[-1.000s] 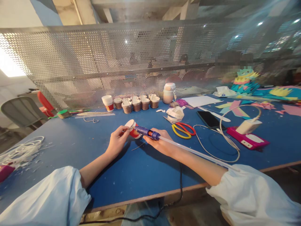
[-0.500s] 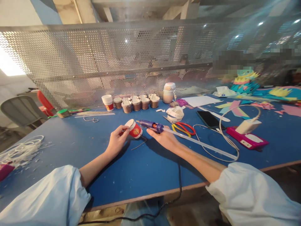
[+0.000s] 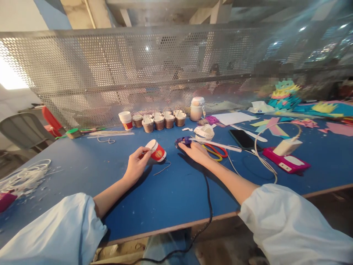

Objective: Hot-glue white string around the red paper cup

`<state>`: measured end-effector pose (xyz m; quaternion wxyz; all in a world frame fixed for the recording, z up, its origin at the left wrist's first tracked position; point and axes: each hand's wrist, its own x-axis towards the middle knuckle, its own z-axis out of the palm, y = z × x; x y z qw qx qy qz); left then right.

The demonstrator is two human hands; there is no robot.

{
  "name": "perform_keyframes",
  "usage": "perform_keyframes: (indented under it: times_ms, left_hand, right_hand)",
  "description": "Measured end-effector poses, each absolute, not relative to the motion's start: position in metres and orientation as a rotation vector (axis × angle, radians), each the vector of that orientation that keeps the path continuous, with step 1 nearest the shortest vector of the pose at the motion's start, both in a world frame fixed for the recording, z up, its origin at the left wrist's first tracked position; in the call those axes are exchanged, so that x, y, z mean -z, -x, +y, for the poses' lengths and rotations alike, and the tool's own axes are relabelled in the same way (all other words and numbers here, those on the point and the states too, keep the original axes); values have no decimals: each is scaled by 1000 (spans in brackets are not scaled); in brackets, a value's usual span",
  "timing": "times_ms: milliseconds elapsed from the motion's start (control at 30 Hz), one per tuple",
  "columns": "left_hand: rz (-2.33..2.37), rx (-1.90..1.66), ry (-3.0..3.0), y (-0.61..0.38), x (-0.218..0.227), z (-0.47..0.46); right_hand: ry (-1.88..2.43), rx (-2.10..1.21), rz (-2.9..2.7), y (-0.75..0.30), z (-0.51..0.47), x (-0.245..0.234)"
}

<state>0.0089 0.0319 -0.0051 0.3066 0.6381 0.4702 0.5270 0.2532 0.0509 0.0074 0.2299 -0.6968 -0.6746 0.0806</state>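
My left hand [image 3: 138, 162] pinches a small red and white paper cup [image 3: 158, 151] by its rim, the cup tilted on its side. A thin grey cord [image 3: 163, 169] trails from the cup onto the table. To the right of the cup, my right hand [image 3: 195, 151] is closed around a purple glue gun [image 3: 182, 141]. A long clear glue stick [image 3: 217, 144] sticks out of the gun's back end, pointing right. The gun's black cable [image 3: 210, 200] runs off the table's front edge. The gun and the cup are apart.
Behind stand stacked paper cups [image 3: 125, 120], several cord-wrapped cups [image 3: 159, 123] and a lidded bottle [image 3: 197, 109]. Scissors [image 3: 216, 151], a ribbon roll [image 3: 204, 132], a phone [image 3: 244, 140] and a pink power strip [image 3: 286, 162] lie right. A perforated metal screen [image 3: 132, 73] rises at the back.
My right hand has drawn the glue gun away from the cup, to the right, and its nozzle has turned. My left hand with the cup has hardly moved.
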Motion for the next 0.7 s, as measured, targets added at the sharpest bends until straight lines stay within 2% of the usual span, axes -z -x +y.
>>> perform_keyframes:
  times_ms: [200,333,567,700]
  left_hand:
    - [1301,-1482,-1678,-6,8,38]
    - [1310,-1511,-1650,-6,10,41]
    - [1270,-1493,-1720,-5,15,44]
    - [1248,-1496,-1780,-4,14,43]
  right_hand:
    - [1892,171,-1991,-264,28,-28]
    - [2003,171,-2061,-259,12,-32]
    - [1209,126,-2313,-209,9,-21]
    - [1037,95,-2180,-182,30,-16]
